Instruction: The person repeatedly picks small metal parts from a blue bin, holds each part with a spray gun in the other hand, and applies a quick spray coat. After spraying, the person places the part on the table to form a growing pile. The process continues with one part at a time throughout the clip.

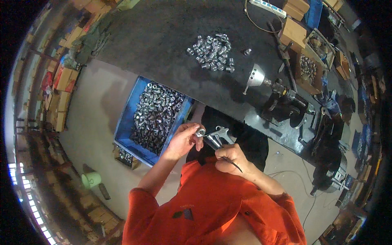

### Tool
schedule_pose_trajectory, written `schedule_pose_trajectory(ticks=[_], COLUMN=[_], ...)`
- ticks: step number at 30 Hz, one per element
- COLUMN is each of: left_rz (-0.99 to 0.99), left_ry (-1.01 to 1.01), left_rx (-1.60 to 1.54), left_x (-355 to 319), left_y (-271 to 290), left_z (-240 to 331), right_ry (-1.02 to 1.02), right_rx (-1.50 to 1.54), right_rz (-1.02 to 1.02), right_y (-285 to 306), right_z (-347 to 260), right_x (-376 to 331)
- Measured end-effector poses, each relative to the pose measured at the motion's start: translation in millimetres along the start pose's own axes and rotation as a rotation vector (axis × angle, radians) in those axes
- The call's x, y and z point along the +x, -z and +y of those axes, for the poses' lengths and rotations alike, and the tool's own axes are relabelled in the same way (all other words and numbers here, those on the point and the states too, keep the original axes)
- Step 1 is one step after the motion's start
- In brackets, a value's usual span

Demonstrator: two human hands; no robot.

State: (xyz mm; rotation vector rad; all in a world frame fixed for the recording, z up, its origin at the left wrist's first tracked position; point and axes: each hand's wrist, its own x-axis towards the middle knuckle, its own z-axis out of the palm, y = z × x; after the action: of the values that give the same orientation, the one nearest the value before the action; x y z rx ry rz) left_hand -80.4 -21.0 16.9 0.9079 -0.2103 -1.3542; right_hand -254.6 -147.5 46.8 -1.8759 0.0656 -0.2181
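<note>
Metal sleeve (200, 132), small and silvery, pinched between thumb and fingertips of the left hand (183, 141), near picture centre, just above the lap and off the bench. Left grip clenched on that sleeve. Air blow gun (218, 136), silver, grasped by the right hand (231, 158) at about four o'clock from the sleeve, its nozzle tip pointing toward nine o'clock and sitting right at the sleeve's open end; touching or a hair apart, cannot tell. Right grip wrapped round the gun's handle, a thin dark hose trailing off toward five o'clock. Blue crate (122, 130) heaped with similar metal sleeves just beside the left hand at nine to ten o'clock, on the floor. Loose pile of sleeves (212, 52) on the dark bench (163, 36) at twelve o'clock, well apart. Bench-mounted machine with a pale cone head (255, 76) at one o'clock. Green cup (92, 179) on the floor at eight o'clock.
</note>
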Motion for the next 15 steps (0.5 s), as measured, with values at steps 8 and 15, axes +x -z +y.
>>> schedule_pose_trajectory(ticks=[8,15], left_rz=[0.003,-0.166], left_ry=[-0.031,-0.157], left_rx=[0.635,0.691], left_x=[-1,5], left_y=[-20,-19], left_z=[32,32], right_ry=[0.066,0.04], right_rx=[-0.05,-0.072], right_rz=[-0.025,0.032], right_y=[-2,-3], right_z=[9,12], right_x=[-1,-5])
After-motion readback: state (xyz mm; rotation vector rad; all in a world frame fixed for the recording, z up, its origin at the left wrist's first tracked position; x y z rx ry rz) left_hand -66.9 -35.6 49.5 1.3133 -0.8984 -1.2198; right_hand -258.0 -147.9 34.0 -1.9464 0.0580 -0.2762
